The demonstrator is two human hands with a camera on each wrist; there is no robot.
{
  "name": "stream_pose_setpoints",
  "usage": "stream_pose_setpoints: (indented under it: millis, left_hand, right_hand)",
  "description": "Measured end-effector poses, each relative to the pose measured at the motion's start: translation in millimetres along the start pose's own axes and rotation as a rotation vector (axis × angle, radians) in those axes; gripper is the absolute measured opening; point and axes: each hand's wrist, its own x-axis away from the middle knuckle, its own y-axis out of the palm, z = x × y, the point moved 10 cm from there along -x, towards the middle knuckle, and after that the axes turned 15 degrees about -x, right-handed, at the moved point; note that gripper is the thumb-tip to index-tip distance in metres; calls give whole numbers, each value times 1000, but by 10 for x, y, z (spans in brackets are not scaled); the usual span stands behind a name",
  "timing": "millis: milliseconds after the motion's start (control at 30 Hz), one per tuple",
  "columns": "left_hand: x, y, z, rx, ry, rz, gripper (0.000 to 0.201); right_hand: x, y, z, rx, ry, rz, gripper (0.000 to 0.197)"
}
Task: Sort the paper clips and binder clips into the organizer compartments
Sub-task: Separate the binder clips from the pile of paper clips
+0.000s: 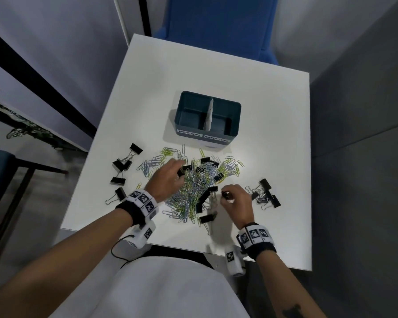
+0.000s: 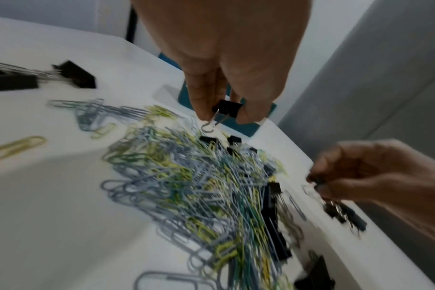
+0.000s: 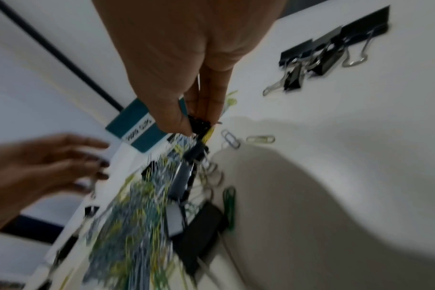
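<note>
White table (image 1: 216,72): carrying a teal two-compartment organizer (image 1: 236,115) near its middle, labels reading PAPER CLIPS and BINDER CLIPS facing the near edge. Paper clip pile (image 1: 193,187) lying between organizer and near edge. Black binder clips lying grouped toward the left edge (image 1: 122,166) and right edge (image 1: 265,193). Left hand (image 1: 168,177) pinching a binder clip (image 1: 183,170) over the pile; right hand (image 1: 238,203) pinching another (image 1: 224,194).

Bare table (image 1: 193,72) lies far of the organizer (image 1: 208,115); near it, the clip pile (image 1: 193,182) and side clusters crowd the surface.
</note>
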Motion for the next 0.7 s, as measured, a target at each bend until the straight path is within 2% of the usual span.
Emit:
stream_pose_setpoints:
  millis: [100, 167, 300, 367, 433, 600, 700]
  left_hand:
    - [34, -321, -534, 56, -194, 105, 42]
    - [83, -473, -935, -77, -322, 123, 40]
    - [211, -488, -1518, -326, -442, -24, 28]
    - [265, -406, -1637, -394, -408, -97, 21]
    - [303, -308, -1646, -448, -325, -118, 24]
    - [264, -241, -1437, -607, -267, -137, 22]
    - [148, -118, -1101, -573, -146, -138, 20]
  right_hand:
    - [-12, -456, 102, 54, -8, 123, 23]
    - [-30, -704, 247, 167, 19, 157, 25]
    - [-71, -929, 620, 361, 175, 83, 20]
    - [-61, -926, 755, 438, 239, 14, 19]
    - [-38, -906, 825, 485, 275, -18, 18]
    - [-30, -866, 772, 522, 231, 11, 21]
    - [-23, -765, 576, 492, 177, 49, 20]
